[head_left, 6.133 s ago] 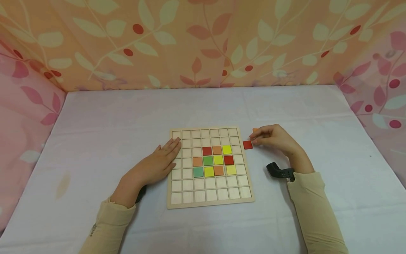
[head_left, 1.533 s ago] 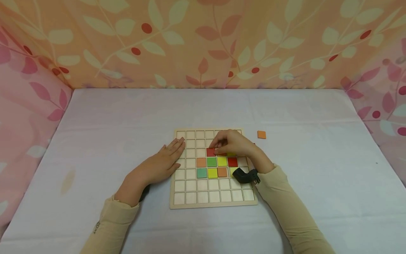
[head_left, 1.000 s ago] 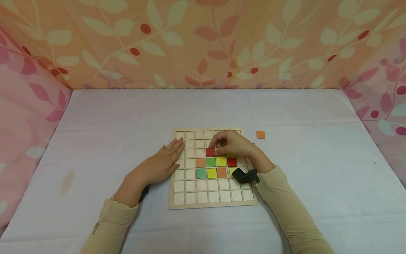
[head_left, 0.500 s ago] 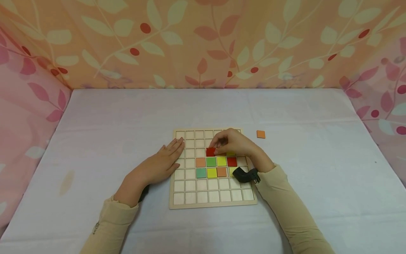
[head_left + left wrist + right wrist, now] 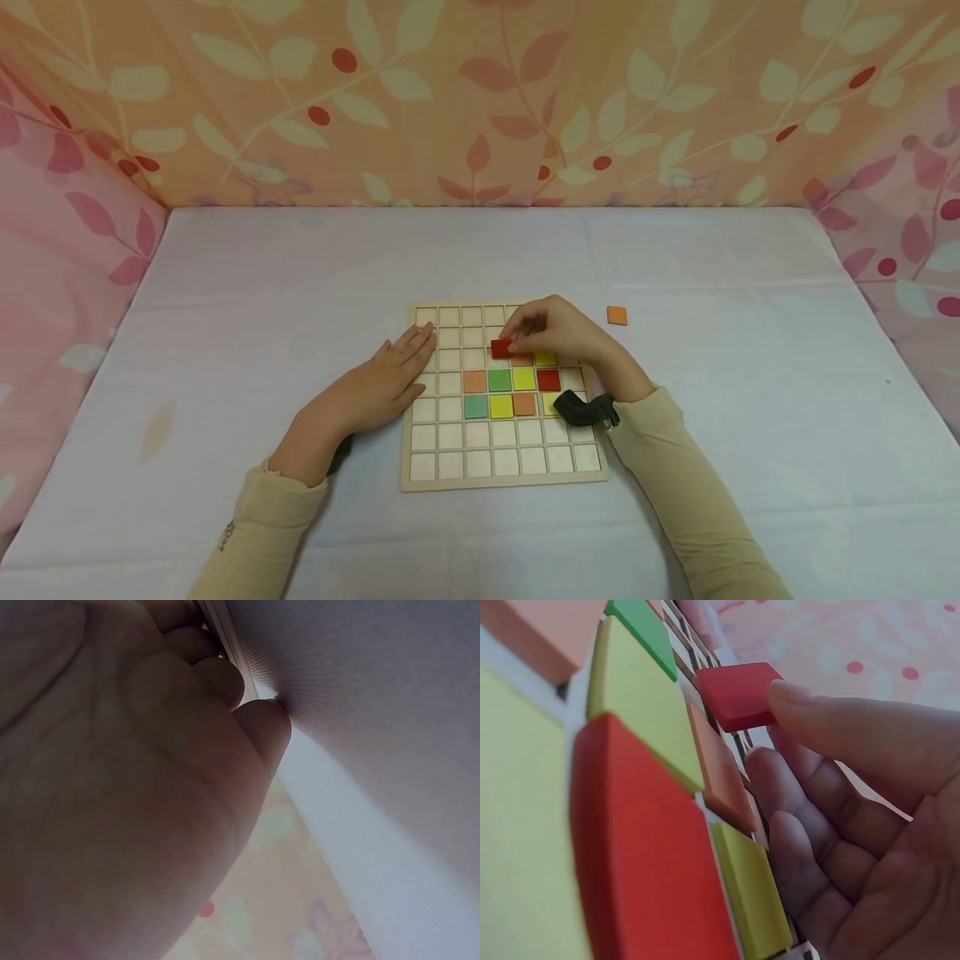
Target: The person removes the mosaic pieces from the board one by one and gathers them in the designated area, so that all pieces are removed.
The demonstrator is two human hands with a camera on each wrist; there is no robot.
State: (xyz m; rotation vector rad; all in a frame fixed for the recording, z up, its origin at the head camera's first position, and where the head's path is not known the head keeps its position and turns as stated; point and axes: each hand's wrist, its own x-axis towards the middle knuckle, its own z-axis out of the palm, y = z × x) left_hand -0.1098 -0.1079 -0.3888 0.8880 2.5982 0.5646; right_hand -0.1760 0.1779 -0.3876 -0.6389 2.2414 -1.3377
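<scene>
A square wooden grid board (image 5: 502,482) lies on the white table. My right hand (image 5: 573,337) pinches a red tile (image 5: 500,349) between thumb and fingers, raised and tilted just above the board's third row; in the right wrist view the red tile (image 5: 739,694) is clear of the grid. Below it, the cell shows bare wood. My left hand (image 5: 375,385) rests with fairly straight fingers on the board's left edge; up close, the left wrist view shows that hand's palm (image 5: 142,772) and curved fingertips at the rim. My right hand hides part of the top rows.
Several coloured tiles sit in the middle cells, including a green tile (image 5: 498,380), a teal tile (image 5: 476,407) and another red tile (image 5: 548,380). A loose orange tile (image 5: 617,316) lies on the table (image 5: 720,275) right of the board. Patterned cloth (image 5: 420,117) stands behind.
My right hand came from beside the board to over its third row. Since half a second ago it has lifted the red tile out of its cell. My left hand has stayed put.
</scene>
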